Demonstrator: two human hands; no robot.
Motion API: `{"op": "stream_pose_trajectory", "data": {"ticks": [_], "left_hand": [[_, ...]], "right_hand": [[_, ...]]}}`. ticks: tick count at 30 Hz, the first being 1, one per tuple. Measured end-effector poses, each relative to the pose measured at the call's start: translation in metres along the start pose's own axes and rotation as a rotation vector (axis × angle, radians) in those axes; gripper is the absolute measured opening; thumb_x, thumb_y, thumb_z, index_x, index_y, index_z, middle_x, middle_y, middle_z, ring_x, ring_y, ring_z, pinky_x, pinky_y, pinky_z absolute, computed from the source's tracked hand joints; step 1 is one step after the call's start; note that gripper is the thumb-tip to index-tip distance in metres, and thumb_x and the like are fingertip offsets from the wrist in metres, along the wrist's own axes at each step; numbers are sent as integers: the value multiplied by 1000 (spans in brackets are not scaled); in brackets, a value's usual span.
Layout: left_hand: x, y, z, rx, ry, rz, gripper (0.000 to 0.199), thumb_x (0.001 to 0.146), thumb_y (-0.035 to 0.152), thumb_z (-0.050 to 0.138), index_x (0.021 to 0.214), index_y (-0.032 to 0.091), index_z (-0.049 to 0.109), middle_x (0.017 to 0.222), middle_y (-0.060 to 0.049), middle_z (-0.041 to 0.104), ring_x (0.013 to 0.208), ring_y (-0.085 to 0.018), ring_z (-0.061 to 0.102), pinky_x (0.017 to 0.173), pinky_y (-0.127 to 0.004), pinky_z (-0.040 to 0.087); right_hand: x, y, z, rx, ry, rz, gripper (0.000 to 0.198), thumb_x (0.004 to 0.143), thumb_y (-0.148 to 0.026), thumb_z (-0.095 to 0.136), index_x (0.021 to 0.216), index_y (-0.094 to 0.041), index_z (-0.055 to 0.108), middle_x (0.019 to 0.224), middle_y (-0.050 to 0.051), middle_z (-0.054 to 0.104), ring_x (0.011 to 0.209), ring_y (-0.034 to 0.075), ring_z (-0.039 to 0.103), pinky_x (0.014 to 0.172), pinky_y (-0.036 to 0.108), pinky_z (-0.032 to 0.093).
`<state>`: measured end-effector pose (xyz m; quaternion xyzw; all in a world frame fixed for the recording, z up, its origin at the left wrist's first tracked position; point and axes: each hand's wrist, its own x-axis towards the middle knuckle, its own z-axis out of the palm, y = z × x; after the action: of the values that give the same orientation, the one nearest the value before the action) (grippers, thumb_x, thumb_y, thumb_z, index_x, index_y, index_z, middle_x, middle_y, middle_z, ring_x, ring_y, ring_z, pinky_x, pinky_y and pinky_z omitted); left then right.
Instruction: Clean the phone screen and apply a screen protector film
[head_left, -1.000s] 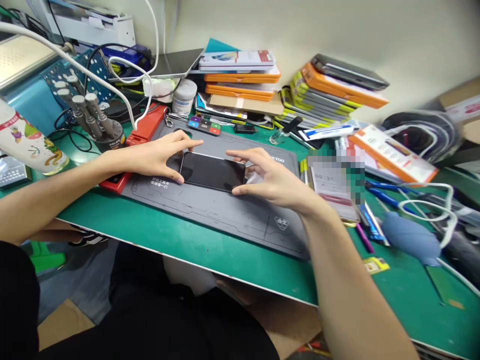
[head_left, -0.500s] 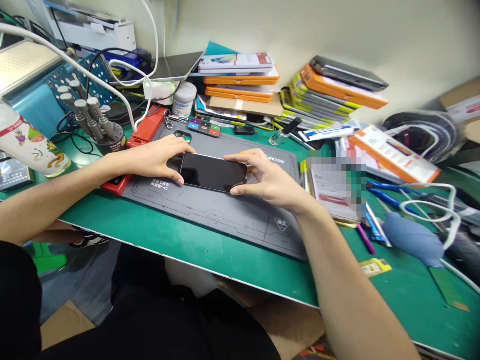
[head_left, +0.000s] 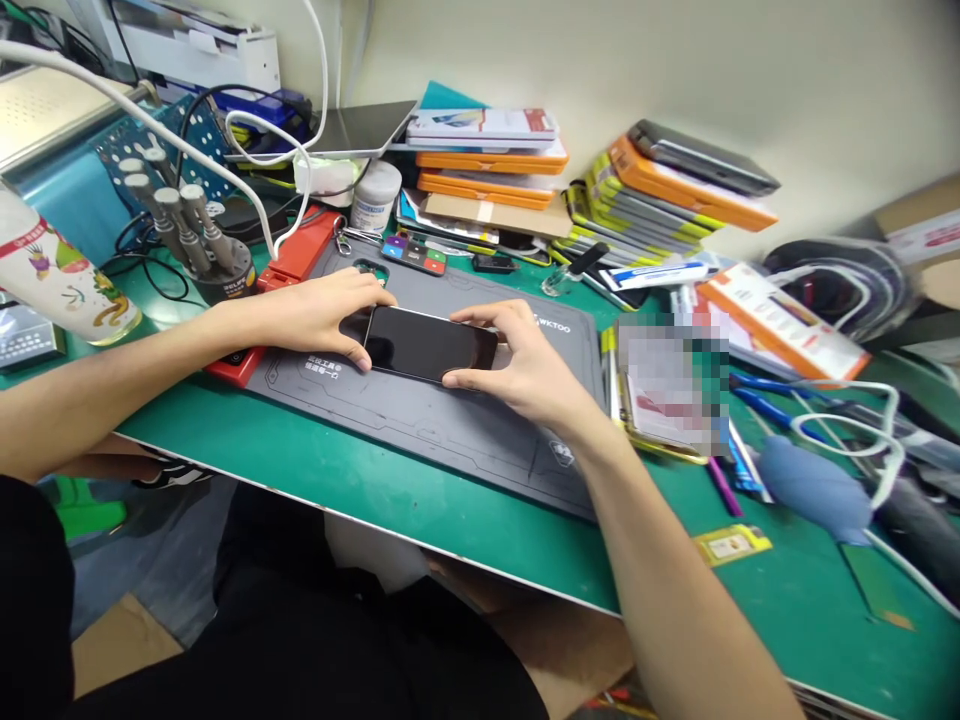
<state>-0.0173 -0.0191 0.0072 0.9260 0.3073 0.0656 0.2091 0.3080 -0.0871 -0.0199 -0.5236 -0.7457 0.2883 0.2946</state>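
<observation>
A black-screened smartphone [head_left: 421, 345] lies face up, lengthwise across the grey work mat [head_left: 442, 435]. Around its left end, my left hand [head_left: 319, 312] has thumb and fingers curled against the corners. My right hand [head_left: 529, 365] grips the opposite end, thumb along the near edge and fingers on the far edge. The phone's back and its right end under my palm are hidden. Just behind the left hand, the mat has a small dark recess [head_left: 371, 270].
A red unit [head_left: 300, 250] borders the mat's left side, near a screwdriver holder [head_left: 225, 285] and a printed bottle [head_left: 60, 270]. Orange cases [head_left: 487, 160] are stacked at the back. To the right lie a blue air blower [head_left: 814, 485], blue-handled pliers [head_left: 772, 400] and white cables.
My right hand has slid slightly left along the phone, its thumb further over the near edge. The left hand keeps its place on the left end. The whole view has shifted a little.
</observation>
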Motion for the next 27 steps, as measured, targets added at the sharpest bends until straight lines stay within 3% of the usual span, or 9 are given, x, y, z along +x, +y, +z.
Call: {"op": "stream_pose_trajectory", "data": {"ticks": [5, 9, 17, 24, 27], "left_hand": [[2, -1, 2, -16, -7, 5, 86, 91, 78, 74, 154, 22, 58, 154, -14, 63, 141, -35, 53, 118, -40, 42], [2, -1, 2, -18, -7, 14, 88, 90, 78, 75, 155, 21, 57, 156, -15, 63, 142, -35, 52, 119, -39, 41], [2, 0, 6, -5, 22, 43, 83, 93, 76, 73, 155, 22, 58, 152, -14, 67, 141, -33, 57, 117, -38, 43], [3, -1, 9, 10, 44, 53, 83, 93, 72, 76, 156, 22, 59, 152, -14, 67, 142, -33, 58, 119, -38, 44], [3, -2, 8, -6, 33, 40, 82, 92, 74, 75, 155, 23, 60, 152, -14, 66, 141, -33, 58, 119, -38, 44]], "right_hand": [[-2, -6, 10, -88, 79, -66, 69, 78, -72, 92, 130, -32, 72, 136, 11, 64, 140, 41, 56, 125, 64, 45], [-3, -11, 19, -203, 135, -155, 69, 86, -78, 84, 137, -35, 68, 149, 13, 62, 153, 44, 50, 132, 69, 38], [-3, -28, 43, -406, 217, -269, 73, 95, -78, 74, 153, -36, 58, 163, 16, 58, 170, 51, 32, 135, 86, 10], [-6, -49, 65, -426, 256, -229, 79, 96, -73, 75, 163, -37, 52, 170, 19, 48, 173, 54, 18, 130, 94, 11], [-5, -49, 55, -409, 302, -231, 66, 107, -69, 59, 164, -37, 52, 170, 17, 52, 173, 50, 22, 132, 92, 11]]}}
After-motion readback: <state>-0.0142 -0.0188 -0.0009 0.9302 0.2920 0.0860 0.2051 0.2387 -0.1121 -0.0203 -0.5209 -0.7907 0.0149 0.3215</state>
